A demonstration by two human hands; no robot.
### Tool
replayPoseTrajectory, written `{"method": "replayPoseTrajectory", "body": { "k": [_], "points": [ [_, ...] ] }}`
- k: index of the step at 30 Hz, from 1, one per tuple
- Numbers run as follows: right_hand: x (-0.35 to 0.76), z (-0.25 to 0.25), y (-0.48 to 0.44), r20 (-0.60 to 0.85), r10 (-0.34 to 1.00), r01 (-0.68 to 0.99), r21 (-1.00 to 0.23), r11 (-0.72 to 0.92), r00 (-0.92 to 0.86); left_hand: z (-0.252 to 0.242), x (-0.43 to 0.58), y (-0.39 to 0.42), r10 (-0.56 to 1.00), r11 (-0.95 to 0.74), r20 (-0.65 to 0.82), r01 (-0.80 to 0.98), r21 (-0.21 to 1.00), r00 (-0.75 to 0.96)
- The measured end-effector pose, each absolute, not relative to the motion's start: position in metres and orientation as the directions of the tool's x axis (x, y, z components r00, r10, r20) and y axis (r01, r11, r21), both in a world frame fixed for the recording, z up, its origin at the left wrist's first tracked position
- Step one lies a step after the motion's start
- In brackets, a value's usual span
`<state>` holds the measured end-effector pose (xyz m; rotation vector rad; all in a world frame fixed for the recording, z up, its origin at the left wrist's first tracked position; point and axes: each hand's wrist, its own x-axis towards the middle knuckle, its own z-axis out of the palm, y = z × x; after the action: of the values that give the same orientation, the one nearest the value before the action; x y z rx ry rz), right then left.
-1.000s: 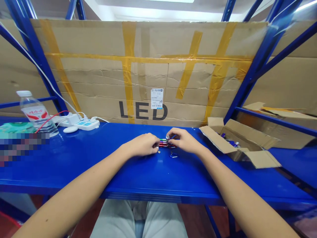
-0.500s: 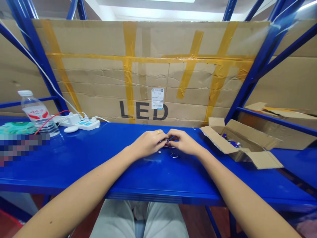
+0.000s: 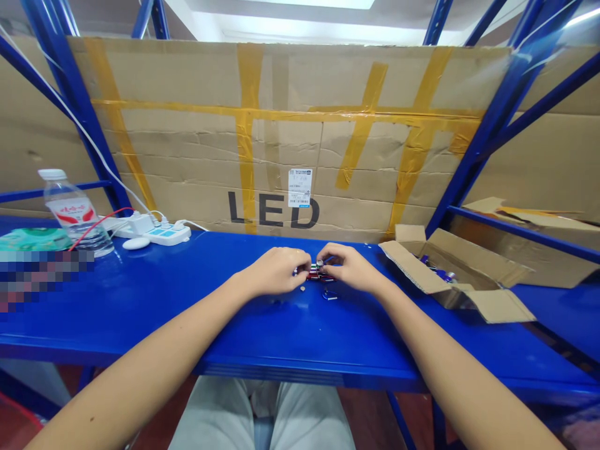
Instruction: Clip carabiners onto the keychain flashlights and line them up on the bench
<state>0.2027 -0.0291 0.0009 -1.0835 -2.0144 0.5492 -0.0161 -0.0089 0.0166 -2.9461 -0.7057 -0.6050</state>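
My left hand (image 3: pixel 279 270) is closed at the middle of the blue table, its fingers curled round something small and bluish that is mostly hidden. Facing it, my right hand (image 3: pixel 351 269) pinches a small silver round piece (image 3: pixel 320 264) between thumb and fingers. Small shiny red metal pieces (image 3: pixel 313 277) lie between the two hands, partly covered by the fingers. Just in front of them sits a tiny round disc (image 3: pixel 302 289). A small blue and silver clip-like piece (image 3: pixel 330 295) rests below my right hand.
An open cardboard box (image 3: pixel 450 269) with blue and silver pieces in it stands at the right. On the left are a water bottle (image 3: pixel 75 215), a white power strip (image 3: pixel 169 234) and a green packet (image 3: pixel 35 239). A large cardboard sheet (image 3: pixel 197 156) closes off the back.
My hands have moved slightly apart, the left one going left. More of the red pieces and the silver round piece at my right fingertips now show.
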Motion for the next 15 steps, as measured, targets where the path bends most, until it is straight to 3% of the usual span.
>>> {"method": "replayPoseTrajectory", "body": {
  "k": [3, 6, 12, 15],
  "points": [
    [0.205, 0.000, -0.028, 0.421, 0.842, 0.528, -0.655, 0.540, -0.339, 0.013, -0.017, -0.007, 0.445, -0.892, 0.182, 0.452, 0.001, 0.877],
    [0.205, -0.001, -0.028, 0.418, 0.838, 0.547, -0.636, 0.545, -0.350, 0.005, -0.014, -0.005, 0.436, -0.899, 0.100, 0.437, 0.007, 0.895],
    [0.206, -0.002, -0.028, 0.417, 0.829, 0.550, -0.620, 0.560, -0.374, 0.006, -0.011, -0.007, 0.455, -0.890, 0.101, 0.449, 0.080, 0.885],
    [0.206, 0.000, -0.028, 0.399, 0.843, 0.554, -0.635, 0.538, -0.361, 0.012, -0.012, -0.007, 0.461, -0.887, 0.224, 0.446, 0.119, 0.858]
  ]
}}
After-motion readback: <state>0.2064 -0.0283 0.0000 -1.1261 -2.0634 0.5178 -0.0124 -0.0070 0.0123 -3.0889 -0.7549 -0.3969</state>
